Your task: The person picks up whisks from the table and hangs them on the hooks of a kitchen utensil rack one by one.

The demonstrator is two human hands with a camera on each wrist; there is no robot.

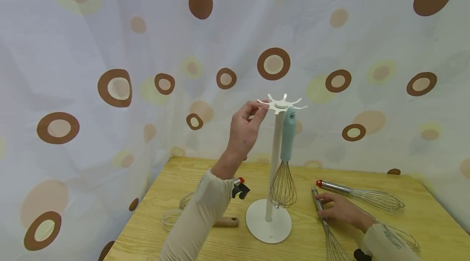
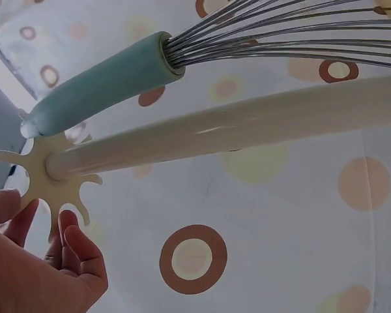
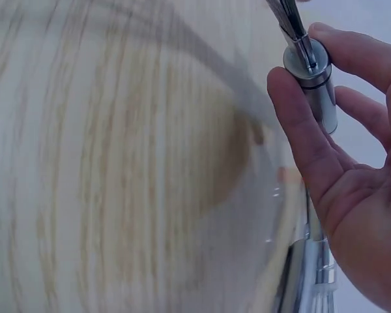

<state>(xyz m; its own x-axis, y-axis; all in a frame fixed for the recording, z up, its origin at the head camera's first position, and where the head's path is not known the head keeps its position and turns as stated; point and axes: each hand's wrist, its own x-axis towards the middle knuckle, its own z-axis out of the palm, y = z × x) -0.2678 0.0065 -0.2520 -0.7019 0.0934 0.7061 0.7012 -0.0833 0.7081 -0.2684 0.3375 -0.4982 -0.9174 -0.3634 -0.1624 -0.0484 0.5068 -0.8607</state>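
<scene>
A white utensil stand (image 1: 275, 151) rises from a round base, with a ring of hooks (image 1: 281, 105) at its top. My left hand (image 1: 245, 126) pinches one of these hooks on the left side; the left wrist view shows thumb and fingers around it. From a front hook hangs a whisk with a teal handle (image 1: 288, 138), its wires (image 2: 280, 39) pointing down. Low on the right, my right hand (image 1: 341, 210) grips the metal handle (image 3: 321, 101) of another whisk between thumb and fingers. That whisk's wires (image 1: 335, 248) run off the head view's lower edge.
A red-tipped whisk (image 1: 335, 187) lies on the wooden table (image 1: 304, 228) behind my right hand. Another whisk's wires (image 1: 407, 238) show beside the right sleeve. Left of the base are a wooden handle (image 1: 228, 222) and whisk loops (image 1: 170, 219), partly covered by my left sleeve. A spotted curtain (image 1: 165, 40) hangs behind.
</scene>
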